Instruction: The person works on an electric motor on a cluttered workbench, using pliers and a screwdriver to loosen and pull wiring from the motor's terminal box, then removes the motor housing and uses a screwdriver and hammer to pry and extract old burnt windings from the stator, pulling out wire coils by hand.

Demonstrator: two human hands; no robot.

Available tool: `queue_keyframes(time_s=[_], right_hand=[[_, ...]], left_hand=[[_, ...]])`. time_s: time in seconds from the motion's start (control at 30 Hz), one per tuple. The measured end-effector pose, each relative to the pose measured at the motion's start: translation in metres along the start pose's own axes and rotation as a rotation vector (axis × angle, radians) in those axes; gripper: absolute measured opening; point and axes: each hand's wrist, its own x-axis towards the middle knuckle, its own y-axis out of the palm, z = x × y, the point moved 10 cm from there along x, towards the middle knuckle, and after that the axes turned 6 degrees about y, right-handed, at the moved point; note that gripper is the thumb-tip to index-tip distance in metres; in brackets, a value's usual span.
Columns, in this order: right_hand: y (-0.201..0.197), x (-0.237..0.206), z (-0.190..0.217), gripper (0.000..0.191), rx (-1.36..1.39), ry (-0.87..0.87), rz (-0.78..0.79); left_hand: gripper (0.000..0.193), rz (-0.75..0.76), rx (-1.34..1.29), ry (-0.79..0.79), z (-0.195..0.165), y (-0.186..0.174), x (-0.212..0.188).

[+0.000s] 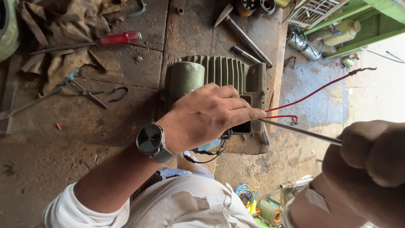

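Grimy, oil-stained workbench (pixel 84 139) fills the view from above, in what looks like a repair workshop with a bare concrete floor below its edge.

At the middle of the bench lies a green electric motor (pixel 219 74), its ribbed metal casing facing up. The person's left hand (pixel 206 114), with a grey wristwatch (pixel 151 140) on the wrist, rests flat over the motor's side, fingers curled down over the casing and the fingertips reaching the dark opening of its terminal box. The hand appears to be pressing down to steady the motor; whether the fingers pinch anything cannot be told. Just past the fingertips, a red wire (pixel 312 93) loops out of the opening and trails away to the upper right, its frayed end hanging over the floor.

The right hand (pixel 371 156) is close to the camera at the lower right, fingers closed in a fist around the end of a thin metal rod (pixel 299 131). The rod runs from the fist to a point just under the left fingertips, at the box opening, likely held long so the tip can reach inside.

Beyond the left knuckles, a hammer (pixel 244 36) lies above the motor. Well away from the fingers, towards the upper left, sit a red-handled screwdriver (pixel 120 38), a crumpled brown rag (pixel 55 29), and pliers (pixel 80 86). Below the wrists, coloured wires (pixel 245 192) lie on the floor.
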Motion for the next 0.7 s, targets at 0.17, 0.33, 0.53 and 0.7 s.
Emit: queue_keyframes(time_s=[0.17, 0.33, 0.53, 0.7], right_hand=[[0.003, -0.001, -0.004, 0.02, -0.012, 0.008, -0.01], [0.007, -0.003, -0.006, 0.019, -0.006, 0.013, -0.017], [0.006, -0.005, -0.007, 0.018, 0.007, 0.014, -0.014], [0.015, -0.01, -0.001, 0.018, 0.029, -0.01, -0.014]], left_hand=[[0.04, 0.08, 0.038, -0.034, 0.005, 0.011, 0.0], [0.042, 0.057, 0.034, -0.03, 0.005, 0.009, 0.002], [0.042, 0.077, 0.002, -0.044, 0.006, 0.01, 0.004], [0.041, 0.104, -0.029, -0.061, 0.009, 0.016, 0.002]])
